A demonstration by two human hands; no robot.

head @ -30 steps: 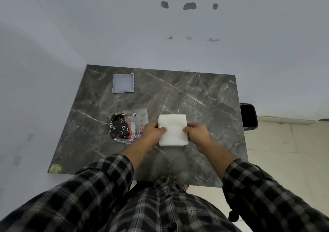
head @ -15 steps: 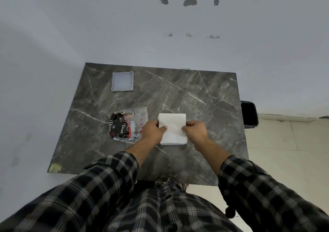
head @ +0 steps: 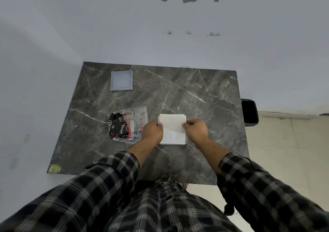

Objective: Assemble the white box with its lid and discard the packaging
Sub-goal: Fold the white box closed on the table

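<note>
A flat white square piece [head: 172, 128], the white box part, lies on the dark marble table [head: 195, 92] near its middle front. My left hand [head: 153, 131] pinches its left edge and my right hand [head: 195, 129] pinches its right edge; a thin top layer appears slightly raised at the far side. A shallow white tray-like square [head: 121, 80], the other box part, lies at the table's far left. A clear plastic wrapper with black and red print [head: 127, 125] lies just left of my left hand.
A black bin [head: 249, 112] stands on the floor past the table's right edge. A yellowish tape scrap [head: 54, 168] sits on the table's front left corner. The wall runs along the table's far and left sides.
Both hands have slid a little toward the far edge of the white piece, and its top layer now looks slightly lifted. Nothing else has moved.
</note>
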